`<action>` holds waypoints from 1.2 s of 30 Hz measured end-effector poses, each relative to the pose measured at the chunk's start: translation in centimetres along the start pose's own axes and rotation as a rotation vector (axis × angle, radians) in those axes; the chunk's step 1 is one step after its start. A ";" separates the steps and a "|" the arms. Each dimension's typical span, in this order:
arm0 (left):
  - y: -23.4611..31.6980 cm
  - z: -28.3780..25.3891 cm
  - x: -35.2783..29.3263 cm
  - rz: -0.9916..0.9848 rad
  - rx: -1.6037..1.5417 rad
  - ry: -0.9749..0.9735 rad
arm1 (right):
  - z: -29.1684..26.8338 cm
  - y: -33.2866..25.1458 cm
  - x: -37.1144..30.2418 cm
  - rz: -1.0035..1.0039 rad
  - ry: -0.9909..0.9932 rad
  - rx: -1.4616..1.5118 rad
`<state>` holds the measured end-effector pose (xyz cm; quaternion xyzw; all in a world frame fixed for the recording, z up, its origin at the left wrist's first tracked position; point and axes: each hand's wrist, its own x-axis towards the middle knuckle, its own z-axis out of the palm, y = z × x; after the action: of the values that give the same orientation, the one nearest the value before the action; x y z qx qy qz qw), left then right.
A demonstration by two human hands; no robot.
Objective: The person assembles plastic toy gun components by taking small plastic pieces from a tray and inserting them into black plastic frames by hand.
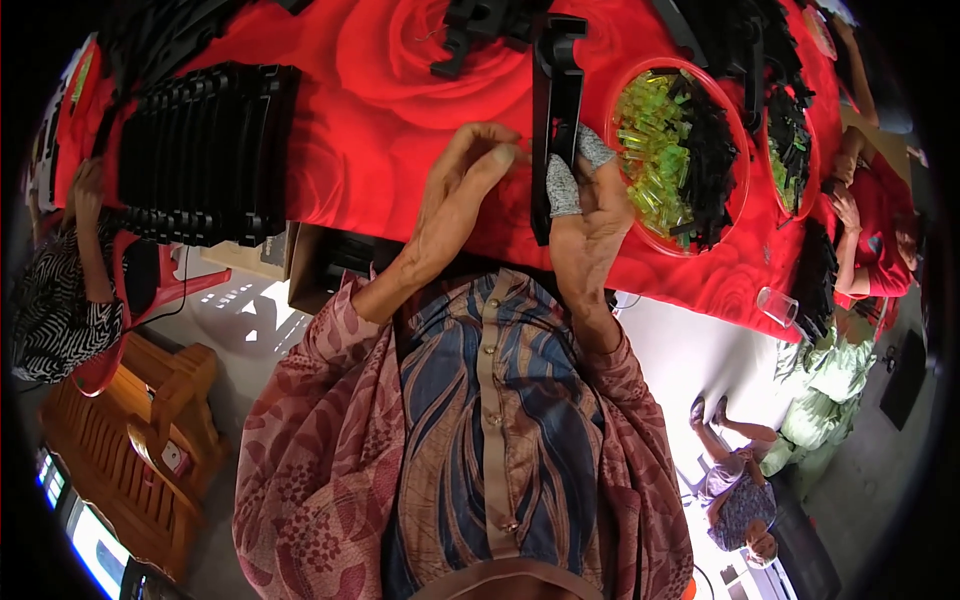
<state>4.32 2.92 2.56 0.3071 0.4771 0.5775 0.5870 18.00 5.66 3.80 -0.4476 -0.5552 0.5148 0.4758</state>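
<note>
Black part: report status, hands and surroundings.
Right hand, grey finger sleeves, grips black part upright on red cloth. Left hand beside it, pinched, holding nothing visible. Bowl of green pieces right.

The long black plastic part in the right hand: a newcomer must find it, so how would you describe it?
On the red rose-print tablecloth, look left of the round red bowl of yellow-green and black pieces. The long black plastic part stands alone there, gripped by the right hand wearing grey finger cots.

The lower end of the long black plastic part (557, 110) is hidden behind the right hand (590, 215), and the black pile (490, 20) at the upper frame edge is cut off.
</note>
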 end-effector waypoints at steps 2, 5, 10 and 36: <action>0.3 0.0 1.0 -0.009 0.014 0.026 | 0.1 0.1 0.0 -0.044 0.011 -0.063; 0.8 -0.1 2.5 0.115 -0.015 0.029 | 0.4 0.0 -0.5 0.160 0.046 0.093; 2.3 0.1 4.4 0.166 -0.226 -0.031 | 0.9 1.2 -1.2 0.111 -0.040 0.034; 1.4 1.5 3.7 0.267 -0.433 -0.084 | 1.2 2.1 -1.2 -0.003 -0.121 -0.193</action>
<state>4.70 7.05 3.62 0.2582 0.2726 0.7255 0.5768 17.05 4.43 1.60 -0.4586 -0.6305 0.4843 0.3971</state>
